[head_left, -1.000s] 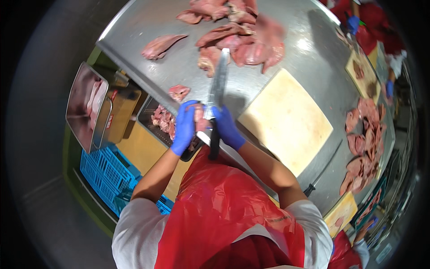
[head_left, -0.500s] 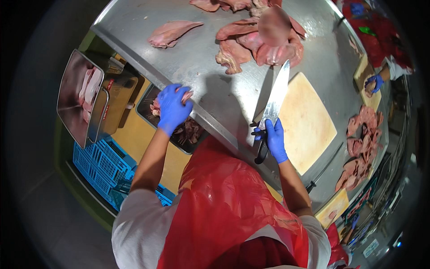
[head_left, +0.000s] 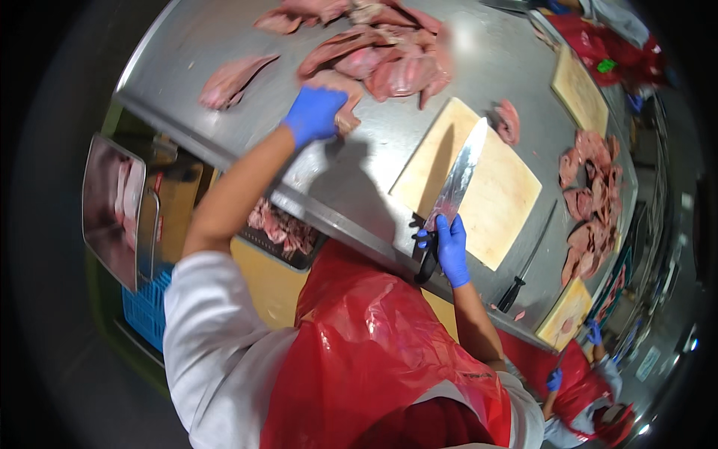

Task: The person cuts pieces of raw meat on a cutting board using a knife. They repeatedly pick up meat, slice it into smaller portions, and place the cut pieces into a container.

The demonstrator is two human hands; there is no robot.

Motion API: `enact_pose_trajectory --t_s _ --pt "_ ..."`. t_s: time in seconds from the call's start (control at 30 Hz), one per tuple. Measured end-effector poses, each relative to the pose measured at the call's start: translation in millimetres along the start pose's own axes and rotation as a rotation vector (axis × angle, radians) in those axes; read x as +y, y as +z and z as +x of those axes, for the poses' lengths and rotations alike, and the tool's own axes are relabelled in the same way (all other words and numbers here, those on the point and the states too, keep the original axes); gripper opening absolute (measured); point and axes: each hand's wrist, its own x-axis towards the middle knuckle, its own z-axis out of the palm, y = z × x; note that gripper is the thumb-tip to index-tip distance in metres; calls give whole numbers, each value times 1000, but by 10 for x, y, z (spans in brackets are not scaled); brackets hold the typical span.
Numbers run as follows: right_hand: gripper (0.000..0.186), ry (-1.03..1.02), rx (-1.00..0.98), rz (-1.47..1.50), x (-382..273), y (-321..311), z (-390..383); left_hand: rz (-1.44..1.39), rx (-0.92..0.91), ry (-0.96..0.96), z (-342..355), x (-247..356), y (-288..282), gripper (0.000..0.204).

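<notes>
Above the steel tabletop's [head_left: 262, 112] near edge the right hand [head_left: 451, 251] grips a knife [head_left: 461, 168], blade over the cutting board [head_left: 497, 206], while farther in the left hand [head_left: 318, 116] curls around a meat piece [head_left: 349, 88] on the near side of the meat pile [head_left: 404, 73].

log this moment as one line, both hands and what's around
left hand: on meat piece at edge of meat pile | right hand: holding knife, blade above cutting board | sharpening steel: on metal table

The knife blade [head_left: 463, 168] is shiny metal, the apron [head_left: 359, 329] glossy plastic.
</notes>
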Motion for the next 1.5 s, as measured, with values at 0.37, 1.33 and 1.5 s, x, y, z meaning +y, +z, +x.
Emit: enact_pose_trajectory --t_s 0.37,1.33,1.5 --pt "17 -89 439 46 4 -1536 -316 -1727 -530 -184 958 2920 1047 60" --pt "22 -247 493 -554 -8 -1506 -498 -235 -14 210 1058 2735 1309 58" --pt "17 -310 514 -822 -11 -1348 -489 -271 257 136 840 2471 1475 51"
